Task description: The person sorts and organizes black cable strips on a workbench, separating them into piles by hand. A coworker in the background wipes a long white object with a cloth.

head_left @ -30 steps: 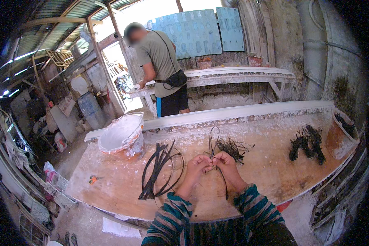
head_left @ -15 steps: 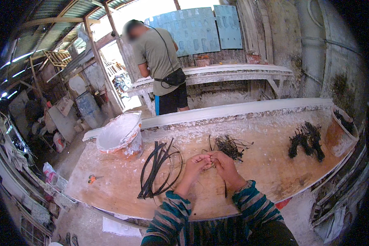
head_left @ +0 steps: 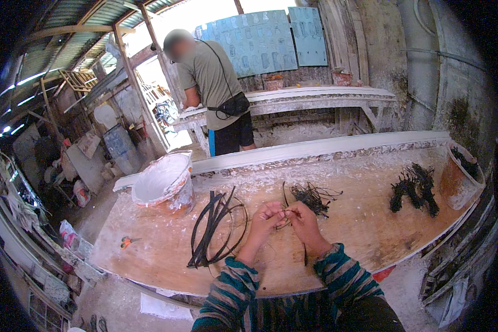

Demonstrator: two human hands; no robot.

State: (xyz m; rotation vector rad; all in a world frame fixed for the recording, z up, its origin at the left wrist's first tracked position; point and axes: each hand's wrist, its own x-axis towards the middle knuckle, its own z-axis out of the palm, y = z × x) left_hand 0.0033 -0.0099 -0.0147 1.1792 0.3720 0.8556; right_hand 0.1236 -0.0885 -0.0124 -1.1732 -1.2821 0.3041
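My left hand (head_left: 264, 220) and my right hand (head_left: 305, 224) meet over the wooden tabletop, fingertips pinched together on a thin black strip (head_left: 305, 255). One part of the strip hangs below my right hand; the piece between the fingers is mostly hidden. Just beyond my right hand lies a tangled pile of thin black strips (head_left: 314, 199) with small knots. To the left of my left hand, longer flat black strips (head_left: 209, 232) lie in a loose, looped bundle.
A plaster-crusted basin (head_left: 163, 185) stands far left, with orange-handled scissors (head_left: 128, 242) nearer. Knotted black bundles (head_left: 414, 188) lie at right beside a tipped orange bucket (head_left: 460, 180). Past the table's white back ledge (head_left: 315, 145), another person (head_left: 216, 83) works at a bench (head_left: 326, 98).
My fingertips have shifted slightly, the left fingers opening out a little around the strip. The person at the back bench has leaned further left.
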